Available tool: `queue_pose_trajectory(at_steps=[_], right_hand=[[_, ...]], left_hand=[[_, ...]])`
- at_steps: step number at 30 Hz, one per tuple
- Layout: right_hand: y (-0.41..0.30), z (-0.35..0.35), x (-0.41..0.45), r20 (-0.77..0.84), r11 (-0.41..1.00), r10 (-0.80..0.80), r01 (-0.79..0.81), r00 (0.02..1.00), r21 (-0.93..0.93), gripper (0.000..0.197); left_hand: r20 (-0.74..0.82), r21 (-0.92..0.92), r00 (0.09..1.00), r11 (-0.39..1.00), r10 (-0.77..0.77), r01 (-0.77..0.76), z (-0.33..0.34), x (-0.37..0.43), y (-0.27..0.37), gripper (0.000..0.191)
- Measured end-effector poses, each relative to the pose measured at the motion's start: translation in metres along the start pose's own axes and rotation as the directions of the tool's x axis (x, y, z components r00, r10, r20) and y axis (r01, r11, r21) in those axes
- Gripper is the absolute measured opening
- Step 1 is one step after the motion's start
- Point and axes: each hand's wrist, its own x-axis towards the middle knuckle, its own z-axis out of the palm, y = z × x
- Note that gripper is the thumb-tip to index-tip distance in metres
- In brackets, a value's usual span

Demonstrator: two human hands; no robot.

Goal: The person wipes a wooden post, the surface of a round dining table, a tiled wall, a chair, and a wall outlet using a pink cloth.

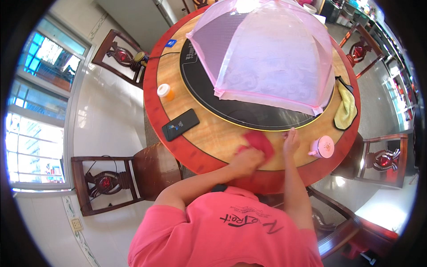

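My left hand (pixel 248 162) is closed on a dark pink cloth (pixel 260 143), which lies against the wood-patterned top of a round table (pixel 213 137); both are blurred. Beyond it, a large black turntable (pixel 213 103) with a yellow edge covers the table's middle. My right hand (pixel 291 142) is at the turntable's near edge, fingertips touching or very close to it; whether they grip it cannot be told. A pink mesh food cover (pixel 270 63) stands on the turntable and hides what is under it. A pink lidded mug (pixel 323 147) stands right of my right hand.
A black smartphone (pixel 180 124) and an orange bottle with a white lid (pixel 165 92) are on the table's left side. A yellow cloth with dark edging (pixel 345 106) lies at the right rim. Carved wooden chairs (pixel 156 172) surround the table. A cable (pixel 163 55) crosses the far left rim.
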Motion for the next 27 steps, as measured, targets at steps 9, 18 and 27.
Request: queue_pose_trajectory(at_steps=[9, 18, 27], right_hand=[[0.004, -0.003, 0.001, 0.015, 1.000, 0.004, -0.004, 1.000, -0.012, 0.042], [0.005, 0.001, 0.002, 0.025, 1.000, 0.007, -0.007, 1.000, -0.011, 0.041], [0.004, -0.002, 0.008, 0.040, 0.999, -0.009, 0.008, 0.999, 0.040, 0.042]], left_hand=[[0.043, -0.043, 0.999, 0.999, -0.014, 0.016, -0.054, -0.089, -0.011, 0.037], [-0.525, 0.310, 0.686, 0.638, -0.503, 0.705, -0.076, -0.141, -0.010, 0.030], [-0.031, -0.179, 0.959, 0.945, -0.283, 0.273, -0.062, -0.140, 0.027, 0.032]])
